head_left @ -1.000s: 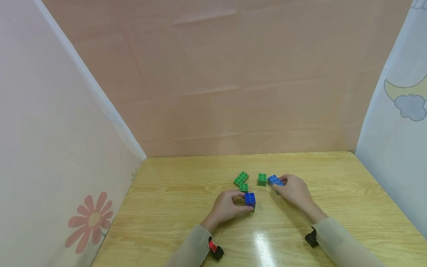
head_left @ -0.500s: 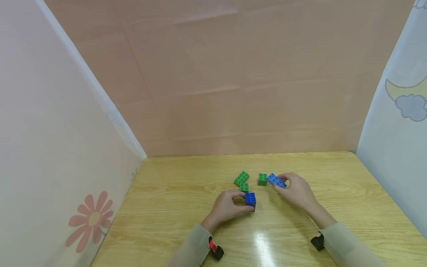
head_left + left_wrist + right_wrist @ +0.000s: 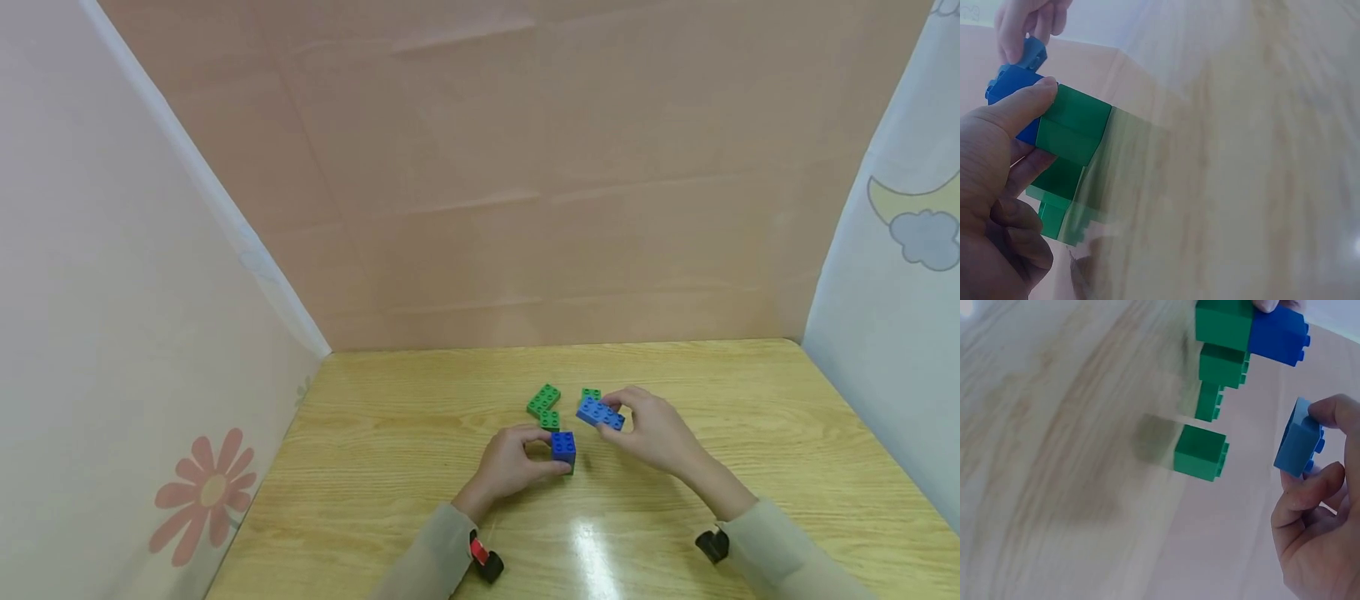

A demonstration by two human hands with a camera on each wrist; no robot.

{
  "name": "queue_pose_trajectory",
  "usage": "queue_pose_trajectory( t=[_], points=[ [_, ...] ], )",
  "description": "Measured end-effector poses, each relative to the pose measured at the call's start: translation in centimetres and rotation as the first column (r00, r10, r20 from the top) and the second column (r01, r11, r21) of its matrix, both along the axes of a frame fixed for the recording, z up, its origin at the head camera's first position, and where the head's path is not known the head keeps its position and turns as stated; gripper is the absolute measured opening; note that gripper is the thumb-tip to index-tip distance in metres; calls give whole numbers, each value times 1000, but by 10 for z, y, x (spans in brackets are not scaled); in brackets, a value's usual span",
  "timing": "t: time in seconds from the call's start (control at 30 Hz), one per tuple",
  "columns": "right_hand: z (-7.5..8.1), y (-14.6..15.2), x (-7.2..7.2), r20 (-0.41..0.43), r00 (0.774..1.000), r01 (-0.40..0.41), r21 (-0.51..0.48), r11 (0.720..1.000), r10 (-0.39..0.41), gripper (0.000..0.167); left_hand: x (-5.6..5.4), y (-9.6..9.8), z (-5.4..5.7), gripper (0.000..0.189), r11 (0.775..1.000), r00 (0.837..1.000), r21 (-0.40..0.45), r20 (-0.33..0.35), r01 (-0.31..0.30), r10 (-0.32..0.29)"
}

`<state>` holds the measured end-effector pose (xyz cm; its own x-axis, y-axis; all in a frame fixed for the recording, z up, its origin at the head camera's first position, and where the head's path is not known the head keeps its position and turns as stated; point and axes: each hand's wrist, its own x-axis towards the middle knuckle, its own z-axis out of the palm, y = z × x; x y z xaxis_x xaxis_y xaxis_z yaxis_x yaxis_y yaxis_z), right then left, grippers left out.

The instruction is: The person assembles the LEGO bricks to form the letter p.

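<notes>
On the pale wood table (image 3: 420, 483), the left hand (image 3: 510, 462) and right hand (image 3: 652, 429) work apart from each other. Left pinches a two-brick stack, dark-blue brick (image 3: 563, 444) over green brick (image 3: 1075, 125), upright, apparently resting on the wood. Right has thumb and fingers clamped on the light-blue brick (image 3: 600, 413), off the table, beyond and to the right of the stack, studs up, hollow side down. Step in hand, judging by this, is bringing that brick to the stack. To do it well: keep the left hand firm and low so nothing tips, thumb clear of the top studs; carry the light-blue brick level, clear of the loose pieces, square it over the dark-blue studs, then press straight down; pressed crooked, it could seat badly. Versus half a second ago: right hand is further left, light-blue brick along with it, now partly covering the small green brick (image 3: 591, 393) in the head view, where it was beside it. Left hand and stack hold position. Long green brick (image 3: 543, 400) and second small green brick (image 3: 550, 421), the latter just behind the stack, look unmoved.
</notes>
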<state>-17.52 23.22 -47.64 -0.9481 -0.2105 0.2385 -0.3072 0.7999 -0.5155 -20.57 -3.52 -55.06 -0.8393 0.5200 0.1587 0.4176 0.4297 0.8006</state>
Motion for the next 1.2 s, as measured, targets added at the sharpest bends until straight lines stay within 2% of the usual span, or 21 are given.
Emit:
queue_pose_trajectory(
  t=[0.23, 0.53, 0.77, 1.2],
  points=[
    [5, -5, 1, -21, 993, -116, -8, 993, 116, 33, 0, 0, -2, 42, 1000, 1000, -5, -9, -1, 1],
    [6, -11, 1, -57, 959, -280, -17, 960, 279, 28, 0, -1, -1, 38, 1000, 1000, 2, -8, 12, -12],
    [8, -14, -1, -90, 937, -334, 58, 941, 338, 31, -1, -1, 0, 36, 1000, 1000, 5, -18, 26, -26],
    [13, -15, -5, -9, 906, -418, 132, 899, 423, 33, 0, -1, 4, 37, 1000, 1000, -2, -5, 21, -21]
  ],
)
